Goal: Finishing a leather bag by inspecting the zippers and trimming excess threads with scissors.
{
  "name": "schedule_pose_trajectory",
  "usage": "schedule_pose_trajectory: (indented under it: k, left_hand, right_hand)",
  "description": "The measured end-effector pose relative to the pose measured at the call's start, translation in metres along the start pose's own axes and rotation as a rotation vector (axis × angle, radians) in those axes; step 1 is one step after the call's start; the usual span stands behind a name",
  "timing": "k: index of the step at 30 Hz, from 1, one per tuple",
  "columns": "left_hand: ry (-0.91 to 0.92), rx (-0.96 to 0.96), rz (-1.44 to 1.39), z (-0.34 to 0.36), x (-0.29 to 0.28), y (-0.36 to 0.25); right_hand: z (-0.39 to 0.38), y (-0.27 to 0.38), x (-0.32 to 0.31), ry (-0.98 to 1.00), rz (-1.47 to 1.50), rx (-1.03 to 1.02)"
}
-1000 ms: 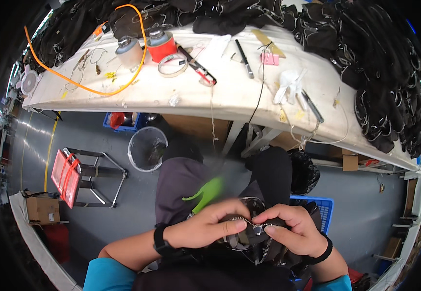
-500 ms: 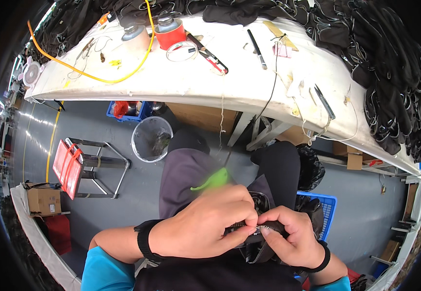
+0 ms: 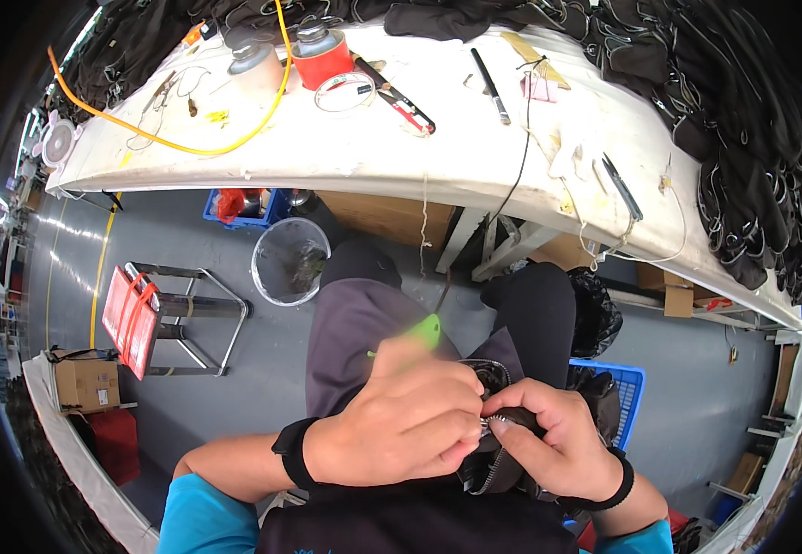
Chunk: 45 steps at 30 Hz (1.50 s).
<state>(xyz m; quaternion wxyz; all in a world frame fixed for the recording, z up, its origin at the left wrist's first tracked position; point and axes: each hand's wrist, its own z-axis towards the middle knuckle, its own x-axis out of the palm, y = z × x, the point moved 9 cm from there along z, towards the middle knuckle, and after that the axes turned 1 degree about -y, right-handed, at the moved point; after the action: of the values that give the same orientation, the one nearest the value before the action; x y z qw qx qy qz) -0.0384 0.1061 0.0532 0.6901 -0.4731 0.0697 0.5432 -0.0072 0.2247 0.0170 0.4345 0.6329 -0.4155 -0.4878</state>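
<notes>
My left hand point(image 3: 410, 425) is closed over the metal zipper of a dark fabric piece on my lap, its upper part blurred and the thing between its fingers hidden. My right hand point(image 3: 553, 443) pinches the toothed zipper point(image 3: 491, 476) beside the left fingertips, thumb on the tape. The piece's open edge point(image 3: 493, 371) shows behind my hands. A blurred green object point(image 3: 428, 328), too smeared to name, lies just beyond my left hand over my thigh.
A white worktable point(image 3: 271, 174) holds a red can point(image 3: 320, 66), pale can point(image 3: 253, 69), orange hose point(image 3: 202, 148), pens, tools and piled dark fabric point(image 3: 742, 212). Below are a bin point(image 3: 267, 282) and blue crates point(image 3: 629, 406). A folded stool point(image 3: 193, 314) stands left, near a cardboard box point(image 3: 87, 383).
My left hand has come up and over the zipper, covering more of it, and now sits higher beside the green object. My right hand keeps its pinch, slightly higher and further left.
</notes>
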Motion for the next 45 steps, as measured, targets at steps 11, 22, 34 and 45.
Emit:
schedule_pose_trajectory:
  k: [11,22,34,45]
  left_hand:
    - [-0.504,-0.884,-0.459,-0.036,-0.055,0.158]
    - [-0.558,-0.709,0.445,-0.018,-0.102,0.234]
    - [0.097,-0.413,-0.306,-0.02,-0.006,0.056]
    - [-0.201,-0.821,-0.696,-0.041,0.012,0.078]
  right_hand:
    - [-0.005,-0.027,-0.008,-0.022,0.171,0.188]
    - [-0.007,-0.032,-0.009,-0.008,0.184,0.253]
    - [0.007,-0.027,-0.006,0.067,0.282,0.199]
    - [-0.037,0.012,-0.017,-0.333,-0.423,-0.265]
